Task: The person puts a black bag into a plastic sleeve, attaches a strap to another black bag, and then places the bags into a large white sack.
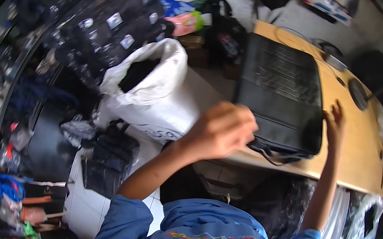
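Note:
A black rectangular bag, apparently a laptop bag or backpack, lies flat on the wooden table. Its upper face has a grid-like quilted panel, and a thin strap or cord hangs at its near edge. My left hand is over the bag's near left corner, its fingers curled together and blurred. Whatever those fingers may hold is hidden. Beside the bag's right edge is my right hand, fingers spread and holding nothing; whether it touches the bag cannot be made out.
Left of the table stands a large white woven sack with its mouth open. Behind it is a heap of plastic-wrapped black bags. A cable and a dark round object lie on the table. Crowded shelving lines the left.

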Tool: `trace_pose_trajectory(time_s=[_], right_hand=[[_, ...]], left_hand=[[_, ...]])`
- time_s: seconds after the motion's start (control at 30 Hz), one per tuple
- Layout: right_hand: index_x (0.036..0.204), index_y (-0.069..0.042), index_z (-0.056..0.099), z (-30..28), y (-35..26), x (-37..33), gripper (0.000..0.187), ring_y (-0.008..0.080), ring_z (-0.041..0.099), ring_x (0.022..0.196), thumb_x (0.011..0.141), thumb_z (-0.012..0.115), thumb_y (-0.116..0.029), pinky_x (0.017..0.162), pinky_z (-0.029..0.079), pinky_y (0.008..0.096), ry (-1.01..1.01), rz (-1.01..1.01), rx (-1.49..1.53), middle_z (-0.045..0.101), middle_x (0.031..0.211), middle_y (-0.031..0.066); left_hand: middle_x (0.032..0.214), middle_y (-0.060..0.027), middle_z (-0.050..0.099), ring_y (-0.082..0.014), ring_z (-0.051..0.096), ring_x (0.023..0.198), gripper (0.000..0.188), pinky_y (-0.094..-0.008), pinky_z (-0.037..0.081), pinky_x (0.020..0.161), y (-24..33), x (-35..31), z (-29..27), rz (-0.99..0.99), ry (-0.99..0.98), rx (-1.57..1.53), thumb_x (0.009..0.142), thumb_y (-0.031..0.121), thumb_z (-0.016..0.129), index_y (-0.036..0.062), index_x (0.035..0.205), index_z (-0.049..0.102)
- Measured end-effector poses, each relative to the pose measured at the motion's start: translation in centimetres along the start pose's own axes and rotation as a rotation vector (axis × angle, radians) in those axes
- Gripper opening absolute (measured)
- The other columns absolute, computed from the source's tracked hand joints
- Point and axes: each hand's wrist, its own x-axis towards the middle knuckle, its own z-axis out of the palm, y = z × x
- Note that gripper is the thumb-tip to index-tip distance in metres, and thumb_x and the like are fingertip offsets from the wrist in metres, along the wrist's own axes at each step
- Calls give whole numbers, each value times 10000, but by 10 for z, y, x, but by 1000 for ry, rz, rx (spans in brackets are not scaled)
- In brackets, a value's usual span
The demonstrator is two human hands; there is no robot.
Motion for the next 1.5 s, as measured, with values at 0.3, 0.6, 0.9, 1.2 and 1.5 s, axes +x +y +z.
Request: trace_pose_trajectory(time_s=[0.3,0.6,0.9,1.2,1.5], right_hand=[[1075,-28,604,193,-228,5,317,343,641,755,759,602,-57,704,530,371,-601,-880,-34,650,938,179],[1288,-196,507,439,-217,-39,476,237,474,1217,821,552,-120,950,435,436,-1321,-1199,-1109,498,1323,33],[1253,-209,563,448,-173,-13,461,258,554,1110,818,465,-94,916,439,349,-1688,-890,-1009,617,1172,49],[1295,-69,465,446,-182,2,508,327,573,1078,790,499,-109,896,455,403,-1494,-778,-841,611,1131,176],[1235,-73,546,450,-195,2,468,319,574,1079,772,489,-103,901,462,389,-1426,-787,-887,616,1131,168]], left_hand=[[890,-191,652,-350,630,874,155,-423,491,790,-218,-172,-150,-1154,-30,659,786,110,603,20,910,625],[991,-189,567,-387,557,951,214,-468,475,809,-227,-194,-86,-1213,-171,687,770,139,609,15,941,573],[855,-220,651,-379,638,807,365,-439,514,729,-234,-176,-103,-1269,-125,595,657,242,722,-17,881,595],[712,-232,623,-410,618,701,253,-454,486,662,-236,-165,-135,-1081,294,749,684,236,629,4,770,576],[665,-172,627,-312,628,611,233,-385,487,611,-226,-127,-266,-946,352,941,702,220,653,3,757,589]])
